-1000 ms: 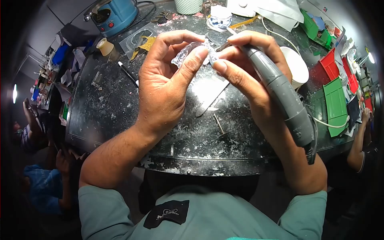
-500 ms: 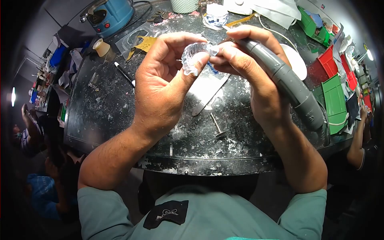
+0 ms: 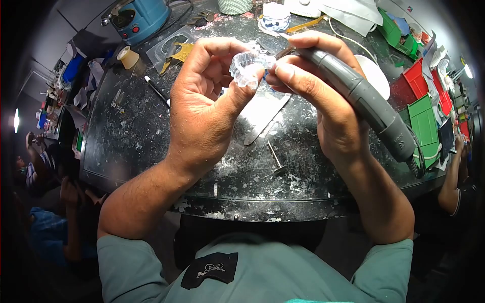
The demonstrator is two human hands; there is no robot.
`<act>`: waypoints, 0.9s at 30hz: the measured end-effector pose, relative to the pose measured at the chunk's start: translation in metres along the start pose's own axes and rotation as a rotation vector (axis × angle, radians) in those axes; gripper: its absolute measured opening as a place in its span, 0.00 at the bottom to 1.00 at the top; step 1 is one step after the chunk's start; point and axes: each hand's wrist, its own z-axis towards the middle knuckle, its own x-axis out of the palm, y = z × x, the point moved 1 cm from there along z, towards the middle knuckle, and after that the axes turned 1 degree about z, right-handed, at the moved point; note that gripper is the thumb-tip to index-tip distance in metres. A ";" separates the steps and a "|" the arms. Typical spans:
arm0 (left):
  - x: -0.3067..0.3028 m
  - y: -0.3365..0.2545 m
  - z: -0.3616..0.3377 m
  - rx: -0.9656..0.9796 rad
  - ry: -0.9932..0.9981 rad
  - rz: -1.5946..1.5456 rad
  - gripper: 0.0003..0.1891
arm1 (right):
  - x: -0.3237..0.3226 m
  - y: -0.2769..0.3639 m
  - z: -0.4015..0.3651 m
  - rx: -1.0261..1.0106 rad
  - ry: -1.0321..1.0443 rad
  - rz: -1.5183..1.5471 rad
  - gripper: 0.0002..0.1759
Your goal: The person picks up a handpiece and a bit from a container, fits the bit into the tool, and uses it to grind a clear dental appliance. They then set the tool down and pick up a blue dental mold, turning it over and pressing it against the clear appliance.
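My left hand pinches a clear plastic dental aligner between thumb and fingers, raised over the table. In my right hand is a dark grey rotary handpiece, its rear end slanting down to the right with a coiled cord behind. The fingertips of my right hand are right at the aligner's right edge. Below the hands lies a flat knife-like blade on a pale sheet. Nearer to me, a mandrel with a small disc rests on the table.
The black table is dusted with white debris. A blue machine stands back left, near a yellowish cup and a marker pen. Dental models sit at the back. Green and red bins line the right; other people sit both sides.
The aligner has turned a little in my left fingers. My right hand and the handpiece have shifted slightly, with the handpiece's rear end lower and its cord now showing.
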 end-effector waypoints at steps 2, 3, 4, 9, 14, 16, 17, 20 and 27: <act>-0.001 0.000 0.000 0.009 0.008 0.007 0.18 | 0.000 0.000 0.000 0.000 0.000 0.008 0.19; -0.002 0.000 0.000 0.017 0.017 0.014 0.18 | 0.000 0.000 0.000 0.003 0.005 0.009 0.19; -0.002 0.001 0.000 0.017 0.017 0.014 0.18 | 0.000 0.000 0.000 0.005 0.010 0.011 0.19; -0.001 0.001 -0.001 0.045 0.089 0.165 0.19 | -0.001 0.005 -0.002 -0.003 -0.003 -0.096 0.20; -0.009 -0.010 0.010 -0.120 0.222 -0.007 0.28 | -0.001 0.008 0.003 -0.066 0.042 -0.079 0.19; -0.011 -0.009 0.011 -0.254 0.158 -0.228 0.22 | 0.001 0.009 0.006 -0.276 0.166 -0.198 0.19; -0.013 -0.009 0.011 -0.327 0.133 -0.207 0.19 | -0.002 0.007 0.008 -0.276 0.164 -0.199 0.19; -0.011 0.000 0.013 -0.344 0.259 -0.236 0.14 | -0.004 0.005 0.012 -0.284 0.226 -0.090 0.18; -0.003 -0.005 0.007 -0.409 0.101 -0.146 0.13 | 0.008 0.022 0.004 -0.205 0.102 -0.181 0.19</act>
